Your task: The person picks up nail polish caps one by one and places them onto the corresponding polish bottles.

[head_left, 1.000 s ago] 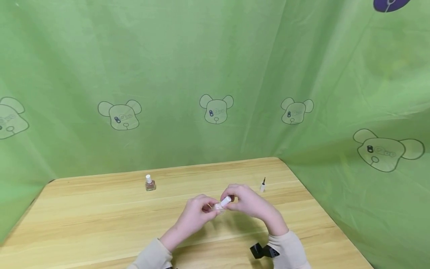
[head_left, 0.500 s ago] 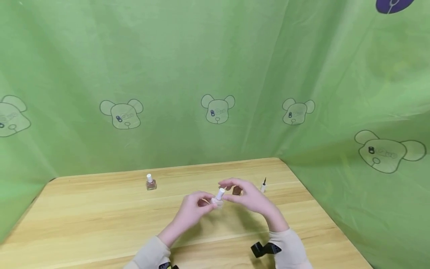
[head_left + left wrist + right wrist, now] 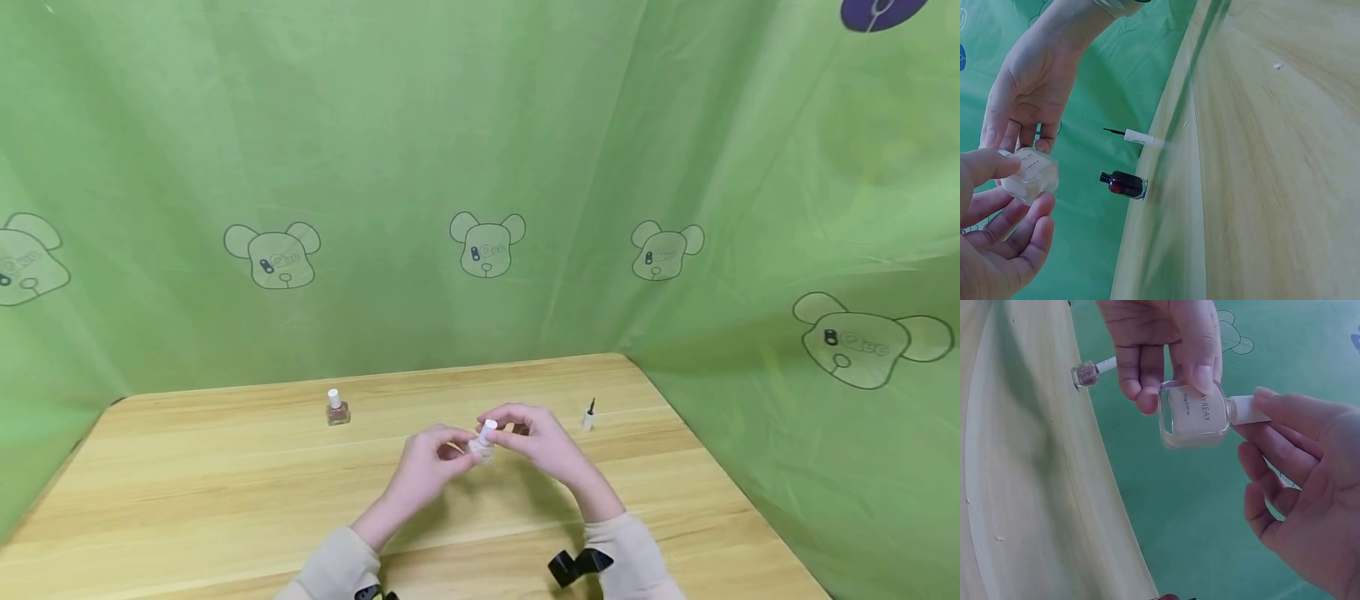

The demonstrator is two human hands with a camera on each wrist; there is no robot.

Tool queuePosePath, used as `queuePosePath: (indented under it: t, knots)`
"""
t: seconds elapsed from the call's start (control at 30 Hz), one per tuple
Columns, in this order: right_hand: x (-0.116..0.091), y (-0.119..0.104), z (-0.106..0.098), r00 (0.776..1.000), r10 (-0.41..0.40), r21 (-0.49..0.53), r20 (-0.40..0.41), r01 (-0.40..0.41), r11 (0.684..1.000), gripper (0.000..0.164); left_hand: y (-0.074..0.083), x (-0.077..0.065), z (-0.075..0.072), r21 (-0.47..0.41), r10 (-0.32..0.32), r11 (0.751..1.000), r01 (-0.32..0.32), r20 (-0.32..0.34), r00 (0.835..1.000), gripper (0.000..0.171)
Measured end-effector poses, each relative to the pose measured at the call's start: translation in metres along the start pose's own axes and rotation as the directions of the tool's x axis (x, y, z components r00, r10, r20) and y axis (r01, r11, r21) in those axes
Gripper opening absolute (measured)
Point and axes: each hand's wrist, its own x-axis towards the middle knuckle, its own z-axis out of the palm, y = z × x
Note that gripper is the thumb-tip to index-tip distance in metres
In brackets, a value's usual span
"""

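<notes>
A clear bottle of pale nail polish is held up over the table between both hands. My left hand grips its glass body, thumb over the printed label. My right hand pinches the bottle's white cap between thumb and fingertips, the other fingers loosely bent. The cap sits on the bottle neck, and in the head view the bottle stands slightly tilted. Behind the right hand, an uncapped dark red nail polish bottle stands on the table, mostly hidden in the head view.
A white cap with a dark brush stands brush-up at the table's back right. At the back left is a capped mauve nail polish bottle. A green curtain with bear-head prints surrounds the wooden table behind and at the sides.
The bottle moved slightly left and became more upright. My right fingers spread away from the cap half a second ago and now pinch it again.
</notes>
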Motion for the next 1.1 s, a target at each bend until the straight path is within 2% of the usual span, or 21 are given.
queuePosePath:
  t: [0.23,0.43,0.6,0.67,0.77,0.87,0.97,1.1]
  knots:
    - [0.002,-0.001,0.006,0.992,0.022,-0.030,-0.120,-0.025,0.999,0.018,0.003,-0.002,0.001,0.027,0.017,1.000,-0.016,-0.034,0.999,0.026]
    - [0.003,0.000,0.015,0.963,0.027,0.013,-0.268,-0.025,1.000,0.018,0.007,-0.004,0.002,0.029,0.015,0.999,-0.013,-0.064,0.998,0.024]
    - [0.005,0.000,0.022,0.947,0.029,0.050,-0.320,-0.013,0.999,0.022,0.008,-0.003,0.003,0.022,0.011,1.000,-0.009,-0.091,0.996,0.024]
    - [0.006,0.000,0.022,0.948,0.029,0.044,-0.317,-0.016,0.999,0.020,0.008,-0.003,0.002,0.004,0.014,1.000,-0.013,-0.101,0.995,0.023]
    - [0.007,-0.001,0.020,0.965,0.007,0.065,-0.263,0.010,0.998,0.021,0.006,-0.001,0.001,-0.047,0.016,0.999,-0.021,-0.118,0.993,0.024]
    - [0.006,-0.001,0.018,0.988,-0.019,0.156,-0.155,0.043,0.987,0.033,0.005,0.001,0.000,-0.103,-0.002,0.995,-0.012,-0.131,0.991,0.025]
    - [0.006,-0.002,0.017,0.997,-0.023,0.250,-0.069,0.039,0.967,0.039,0.004,0.001,-0.001,-0.132,-0.021,0.991,0.004,-0.127,0.992,0.025]
    - [0.005,-0.001,0.018,0.999,0.002,0.316,-0.046,0.013,0.949,0.040,0.006,0.001,-0.003,-0.122,-0.015,0.992,0.002,-0.111,0.994,0.026]
